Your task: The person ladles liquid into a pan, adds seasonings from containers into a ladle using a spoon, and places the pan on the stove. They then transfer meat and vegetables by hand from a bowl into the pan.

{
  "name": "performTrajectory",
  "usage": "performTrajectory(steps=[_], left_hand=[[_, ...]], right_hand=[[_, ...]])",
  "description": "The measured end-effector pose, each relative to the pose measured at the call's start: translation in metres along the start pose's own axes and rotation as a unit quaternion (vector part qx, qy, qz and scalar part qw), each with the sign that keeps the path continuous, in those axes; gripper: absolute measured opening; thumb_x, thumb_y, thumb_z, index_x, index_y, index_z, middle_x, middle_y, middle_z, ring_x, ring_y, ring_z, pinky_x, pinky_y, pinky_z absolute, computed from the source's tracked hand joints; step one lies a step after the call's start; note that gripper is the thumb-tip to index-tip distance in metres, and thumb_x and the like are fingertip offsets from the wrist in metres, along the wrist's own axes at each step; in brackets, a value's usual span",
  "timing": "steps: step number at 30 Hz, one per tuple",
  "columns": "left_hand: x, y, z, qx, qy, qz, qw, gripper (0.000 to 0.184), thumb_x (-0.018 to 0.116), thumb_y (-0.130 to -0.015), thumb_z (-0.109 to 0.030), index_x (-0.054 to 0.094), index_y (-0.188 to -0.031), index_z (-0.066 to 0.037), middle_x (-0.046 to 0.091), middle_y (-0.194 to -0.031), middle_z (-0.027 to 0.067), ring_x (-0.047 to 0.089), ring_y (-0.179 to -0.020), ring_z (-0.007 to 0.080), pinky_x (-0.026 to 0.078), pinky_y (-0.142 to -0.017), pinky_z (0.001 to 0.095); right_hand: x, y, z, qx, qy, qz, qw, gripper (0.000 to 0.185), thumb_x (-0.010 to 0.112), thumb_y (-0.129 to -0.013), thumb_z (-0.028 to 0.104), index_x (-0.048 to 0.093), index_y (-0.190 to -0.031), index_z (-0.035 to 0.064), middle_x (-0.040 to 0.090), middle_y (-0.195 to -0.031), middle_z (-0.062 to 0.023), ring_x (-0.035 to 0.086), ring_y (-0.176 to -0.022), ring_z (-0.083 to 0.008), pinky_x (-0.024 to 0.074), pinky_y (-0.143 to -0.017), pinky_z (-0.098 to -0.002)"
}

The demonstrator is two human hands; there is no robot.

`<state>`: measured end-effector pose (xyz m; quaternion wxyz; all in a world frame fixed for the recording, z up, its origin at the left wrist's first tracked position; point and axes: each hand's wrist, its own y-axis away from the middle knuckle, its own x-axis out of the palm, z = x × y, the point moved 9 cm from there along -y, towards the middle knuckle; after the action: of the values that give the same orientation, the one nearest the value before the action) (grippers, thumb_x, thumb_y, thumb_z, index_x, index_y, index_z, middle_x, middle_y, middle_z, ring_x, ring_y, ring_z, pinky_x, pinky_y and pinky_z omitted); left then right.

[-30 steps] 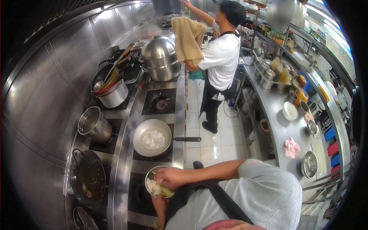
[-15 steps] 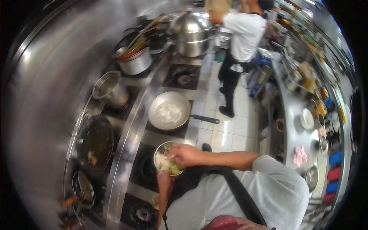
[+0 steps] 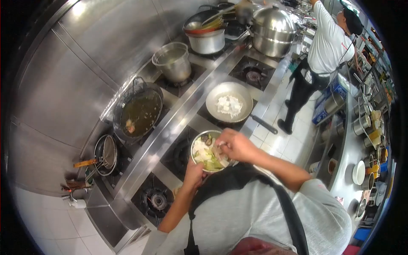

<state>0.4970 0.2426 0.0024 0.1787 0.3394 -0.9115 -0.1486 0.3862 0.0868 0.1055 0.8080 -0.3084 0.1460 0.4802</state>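
Note:
A round bowl [image 3: 192, 154] of cut vegetables, pale and green pieces with a dark mushroom-like piece, is held close to my apron. My left hand [image 3: 196, 173] grips its near left rim. Over the right side of the bowl is my right hand [image 3: 234, 144], fingers pinched together at the food; what they hold is too small to make out. Just beyond the bowl, a frying pan [image 3: 215, 95] with a black handle rests on a burner, with white pieces in it.
A dark wok [image 3: 158, 100] of oil with a browned piece stands at the left. Behind are a tall metal pot [image 3: 176, 68] and a domed steamer [image 3: 274, 32]. A co-worker [image 3: 325, 46] stands in the aisle. A counter [image 3: 346, 146] with bowls lines the right.
The view has turned, so the stove appears further right. My right hand has moved from over the middle of the bowl to its right side. My left hand keeps its hold.

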Motion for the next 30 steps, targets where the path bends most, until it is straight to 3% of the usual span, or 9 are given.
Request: performTrajectory(steps=[3, 10, 12, 14, 16, 18, 22, 24, 30], left_hand=[[-0.002, -0.002, 0.005, 0.014, -0.005, -0.004, 1.000, 0.066, 0.046, -0.080, 0.009, 0.044, -0.145, -0.002, 0.071, -0.104, 0.0150, 0.065, -0.056, 0.0153, 0.042, -0.036, 0.0234], [0.026, -0.020, -0.001, 0.050, 0.047, 0.029, 0.997, 0.052, 0.048, -0.086, 0.007, 0.056, -0.136, -0.003, 0.073, -0.096, 0.0105, 0.059, -0.051, 0.0101, 0.038, -0.036, 0.0235], [0.032, -0.027, -0.008, 0.059, 0.020, 0.041, 0.997, 0.058, 0.048, -0.086, 0.008, 0.052, -0.142, -0.005, 0.072, -0.105, 0.0109, 0.069, -0.067, 0.0155, 0.050, -0.043, 0.0267], [0.031, -0.040, -0.008, 0.075, -0.029, 0.012, 0.997, 0.054, 0.049, -0.085, 0.008, 0.055, -0.138, -0.001, 0.073, -0.103, 0.0114, 0.072, -0.073, 0.0181, 0.053, -0.045, 0.0282], [0.037, -0.051, -0.002, 0.104, 0.046, 0.033, 0.993, 0.055, 0.049, -0.082, 0.008, 0.051, -0.137, 0.002, 0.071, -0.094, 0.0116, 0.065, -0.056, 0.0150, 0.041, -0.037, 0.0258], [0.042, -0.042, -0.011, 0.056, 0.065, 0.038, 0.996, 0.062, 0.047, -0.081, 0.008, 0.039, -0.143, 0.004, 0.069, -0.103, 0.0189, 0.068, -0.059, 0.0200, 0.043, -0.038, 0.0258], [0.040, -0.049, 0.003, 0.069, 0.049, 0.029, 0.996, 0.049, 0.047, -0.086, 0.008, 0.051, -0.135, 0.003, 0.072, -0.097, 0.0135, 0.068, -0.059, 0.0160, 0.046, -0.040, 0.0233], [0.041, -0.055, 0.006, 0.065, 0.049, 0.068, 0.994, 0.057, 0.044, -0.086, 0.008, 0.043, -0.143, 0.002, 0.070, -0.114, 0.0186, 0.075, -0.076, 0.0232, 0.054, -0.043, 0.0268], [0.025, -0.059, 0.021, 0.033, 0.035, 0.063, 0.997, 0.065, 0.041, -0.085, 0.011, 0.035, -0.148, -0.001, 0.065, -0.120, 0.0201, 0.074, -0.073, 0.0235, 0.051, -0.040, 0.0261]], right_hand=[[-0.014, 0.000, 0.011, 0.024, 0.034, 0.005, 0.999, 0.022, 0.063, -0.084, 0.007, 0.070, -0.106, 0.0058, 0.066, -0.106, -0.0180, 0.068, -0.096, -0.0412, 0.0556, -0.083, -0.0489], [-0.006, -0.001, -0.006, 0.011, 0.044, -0.015, 0.999, 0.025, 0.064, -0.082, -0.002, 0.071, -0.105, 0.0039, 0.069, -0.106, -0.0189, 0.068, -0.097, -0.0413, 0.0558, -0.084, -0.0463], [-0.008, -0.004, -0.002, -0.003, 0.060, -0.021, 0.998, 0.025, 0.064, -0.082, -0.001, 0.071, -0.105, 0.0036, 0.069, -0.107, -0.0191, 0.068, -0.096, -0.0415, 0.0561, -0.083, -0.0459], [-0.009, -0.007, -0.002, -0.003, 0.095, -0.009, 0.995, 0.024, 0.064, -0.084, 0.000, 0.071, -0.107, 0.0042, 0.070, -0.108, -0.0193, 0.068, -0.095, -0.0418, 0.0562, -0.082, -0.0461], [-0.006, -0.008, -0.003, 0.008, 0.149, -0.001, 0.989, 0.024, 0.065, -0.086, 0.002, 0.071, -0.108, 0.0055, 0.070, -0.108, -0.0191, 0.068, -0.094, -0.0419, 0.0559, -0.081, -0.0473], [-0.001, -0.013, -0.003, 0.018, 0.152, -0.014, 0.988, 0.023, 0.065, -0.087, 0.004, 0.071, -0.109, 0.0071, 0.069, -0.106, -0.0186, 0.068, -0.094, -0.0419, 0.0556, -0.080, -0.0486], [0.005, -0.015, -0.007, -0.007, 0.228, 0.003, 0.974, 0.027, 0.067, -0.084, 0.006, 0.070, -0.111, 0.0061, 0.068, -0.105, -0.0198, 0.069, -0.094, -0.0411, 0.0564, -0.080, -0.0495], [0.006, -0.017, -0.011, -0.004, 0.247, -0.002, 0.969, 0.027, 0.067, -0.084, 0.007, 0.070, -0.111, 0.0044, 0.069, -0.106, -0.0202, 0.070, -0.094, -0.0405, 0.0568, -0.081, -0.0492], [0.005, -0.019, -0.028, 0.013, 0.182, -0.006, 0.983, 0.021, 0.067, -0.083, 0.004, 0.069, -0.104, 0.0079, 0.067, -0.103, -0.0148, 0.067, -0.094, -0.0393, 0.0557, -0.080, -0.0478]])
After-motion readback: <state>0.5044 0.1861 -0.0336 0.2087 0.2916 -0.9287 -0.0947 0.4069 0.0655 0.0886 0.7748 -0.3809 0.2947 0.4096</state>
